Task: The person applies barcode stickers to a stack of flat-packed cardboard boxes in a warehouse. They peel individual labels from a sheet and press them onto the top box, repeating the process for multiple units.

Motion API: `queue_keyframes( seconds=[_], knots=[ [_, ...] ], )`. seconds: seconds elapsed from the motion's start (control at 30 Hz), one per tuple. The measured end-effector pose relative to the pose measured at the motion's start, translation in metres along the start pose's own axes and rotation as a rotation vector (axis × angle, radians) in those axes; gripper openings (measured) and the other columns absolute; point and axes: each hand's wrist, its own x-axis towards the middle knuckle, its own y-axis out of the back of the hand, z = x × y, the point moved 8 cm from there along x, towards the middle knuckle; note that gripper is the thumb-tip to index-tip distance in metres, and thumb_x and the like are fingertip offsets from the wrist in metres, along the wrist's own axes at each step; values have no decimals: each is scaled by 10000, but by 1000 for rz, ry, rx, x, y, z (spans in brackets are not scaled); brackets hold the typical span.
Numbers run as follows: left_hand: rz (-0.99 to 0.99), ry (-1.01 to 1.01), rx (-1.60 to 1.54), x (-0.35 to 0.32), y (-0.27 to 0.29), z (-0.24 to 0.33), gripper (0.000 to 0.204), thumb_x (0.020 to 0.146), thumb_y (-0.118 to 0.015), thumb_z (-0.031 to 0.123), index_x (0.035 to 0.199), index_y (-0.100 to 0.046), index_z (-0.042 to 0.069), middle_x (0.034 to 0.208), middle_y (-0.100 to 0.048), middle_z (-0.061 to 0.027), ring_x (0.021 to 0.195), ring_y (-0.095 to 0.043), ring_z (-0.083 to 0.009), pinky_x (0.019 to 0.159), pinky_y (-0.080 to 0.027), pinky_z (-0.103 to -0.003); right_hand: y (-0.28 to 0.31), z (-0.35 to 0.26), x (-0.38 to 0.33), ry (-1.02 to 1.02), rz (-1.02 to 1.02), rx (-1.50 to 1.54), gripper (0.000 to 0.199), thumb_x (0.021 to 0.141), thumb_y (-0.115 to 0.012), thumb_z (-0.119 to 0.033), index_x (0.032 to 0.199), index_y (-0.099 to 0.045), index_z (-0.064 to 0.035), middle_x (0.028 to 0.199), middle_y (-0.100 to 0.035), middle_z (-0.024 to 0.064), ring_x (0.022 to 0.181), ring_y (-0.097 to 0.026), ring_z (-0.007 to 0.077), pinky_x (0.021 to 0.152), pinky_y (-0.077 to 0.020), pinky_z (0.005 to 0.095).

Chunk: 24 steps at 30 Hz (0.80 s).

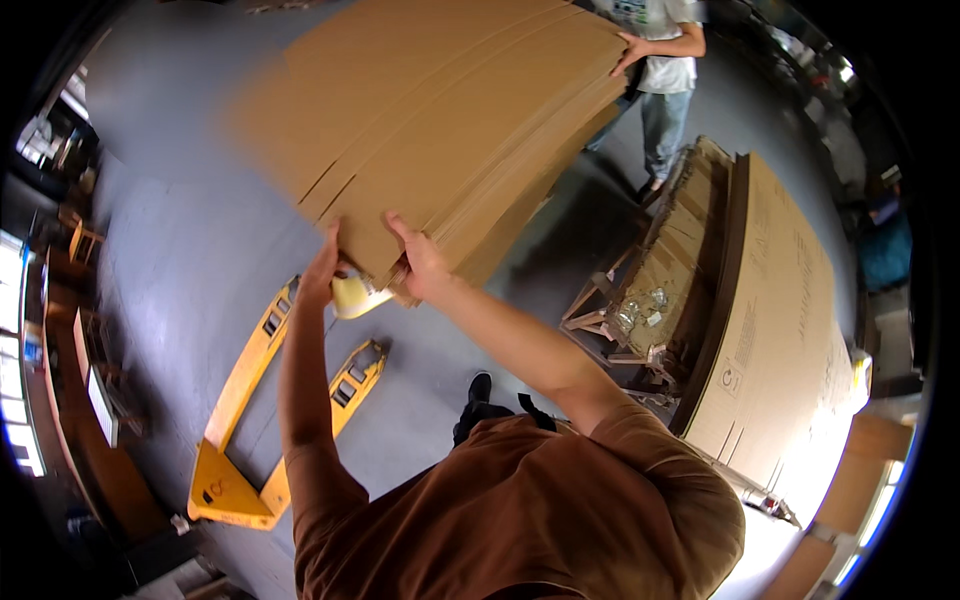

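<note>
A large stack of flat cardboard sheets (430,110) hangs in the air ahead of me, its long slots running across the brown face. My left hand (325,262) grips the near left corner, thumb on top and fingers beneath. At the near right corner, my right hand (422,262) is closed on the same stack, its thumb lying over the top sheet. Another person's hand (630,52) holds the far right edge. The fingers under the cardboard are mostly hidden.
Below left, a yellow pallet jack (240,420) stands on the grey floor with its forks toward the cardboard. To my right are a worn, tape-covered bench (655,265) and a large printed cardboard panel (775,310). The other person (665,110) stands at the far right.
</note>
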Motion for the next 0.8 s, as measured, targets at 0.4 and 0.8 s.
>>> queue_keyframes(
  seconds=[0.4,0.8],
  knots=[
    [-64,58,-40,-23,-47,15,715,838,-421,760,1022,-610,96,691,-540,-11,500,-299,-72,452,-249,-230,77,-50,-50,409,182,-333,905,838,-727,-383,1464,-168,-45,1403,-360,125,1273,-410,264,995,-411,362],
    [-241,11,-393,-109,-168,18,802,880,-412,729,1305,-484,53,986,-639,-48,646,-511,-88,485,-369,-244,94,-67,-120,445,-127,140,1150,784,-735,-472,1519,71,-106,1537,-173,191,1408,-217,319,1133,-255,454]
  ],
)
